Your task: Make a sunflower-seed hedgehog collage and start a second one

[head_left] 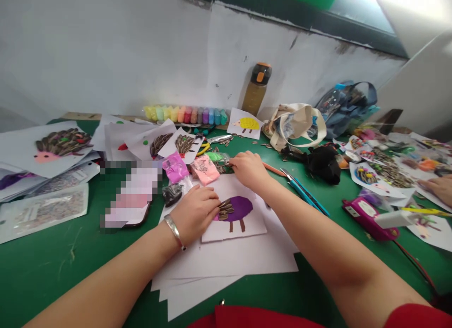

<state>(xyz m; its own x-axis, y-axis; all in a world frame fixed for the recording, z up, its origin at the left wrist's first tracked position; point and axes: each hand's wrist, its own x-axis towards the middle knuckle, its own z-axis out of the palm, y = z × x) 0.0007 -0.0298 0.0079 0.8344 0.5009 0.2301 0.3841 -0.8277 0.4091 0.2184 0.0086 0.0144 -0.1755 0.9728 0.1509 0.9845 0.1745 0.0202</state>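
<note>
My left hand (197,212) lies over the left edge of a white card (247,230), its fingers stretched out beside sunflower seeds (226,209). The card carries a hedgehog picture with a purple body (242,208) and brown legs; the seeds cover the left part of that body. Past the card's far edge is my right hand (249,170), fingers curled down by loose seeds (221,168) and a green clay packet (215,156). What its fingertips hold, if anything, is hidden. Between the hands lie a pink clay packet (205,170) and a magenta one (175,168).
White sheets (226,259) lie under the card. A phone (129,200) is at left, near finished hedgehog pictures (60,146). To the right are a blue utility knife (307,193), a black bundle (323,163) and a magenta glue gun (370,219). Another person's hand (439,189) is far right.
</note>
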